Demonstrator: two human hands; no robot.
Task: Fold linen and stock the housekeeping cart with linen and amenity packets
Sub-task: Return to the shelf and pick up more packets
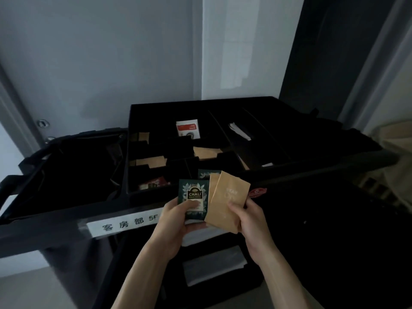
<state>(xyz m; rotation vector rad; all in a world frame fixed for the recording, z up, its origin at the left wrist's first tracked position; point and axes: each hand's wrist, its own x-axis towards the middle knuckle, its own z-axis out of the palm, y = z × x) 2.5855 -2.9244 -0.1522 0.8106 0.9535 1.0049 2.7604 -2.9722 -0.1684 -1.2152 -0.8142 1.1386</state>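
A black housekeeping cart (66,216) stands before me, its top a divided organizer tray (131,134). My left hand (176,221) grips a dark green tea packet (193,192) marked CHALI, thumb across its front. My right hand (252,219) pinches tan paper amenity packets (227,201), fanned beside the green one, just above the tray's front edge. Another green packet (206,173) lies in the compartment right behind them. Folded white linen (214,266) sits on the lower cart shelves beneath my hands.
Tray compartments hold tan packets (152,162), a red-and-white packet (188,129), white sachets (242,131) and a reddish packet (153,182). A black bag (66,166) hangs open at the cart's left. A white label (127,223) marks the front rail. Walls stand behind, a dark door at right.
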